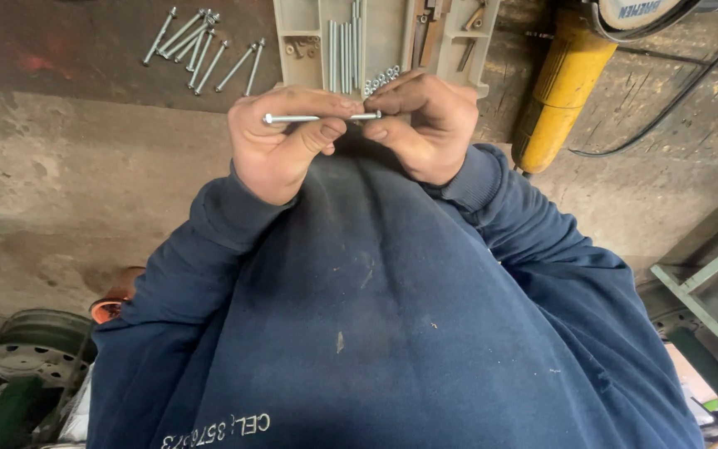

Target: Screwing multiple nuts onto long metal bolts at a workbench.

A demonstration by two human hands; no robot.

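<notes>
Fingers of the left hand [280,145] and right hand [425,125] pinch the long bolt [317,118] level; keeping it horizontal should steady work at its right end.

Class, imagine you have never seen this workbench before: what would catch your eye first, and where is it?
First, the two hands at top centre: the left hand and right hand hold a long silver bolt level between them, above a dark blue sweatshirt. Behind them lies a beige compartment tray of more bolts, with loose bolts scattered to its left. A yellow power tool lies at upper right.
</notes>
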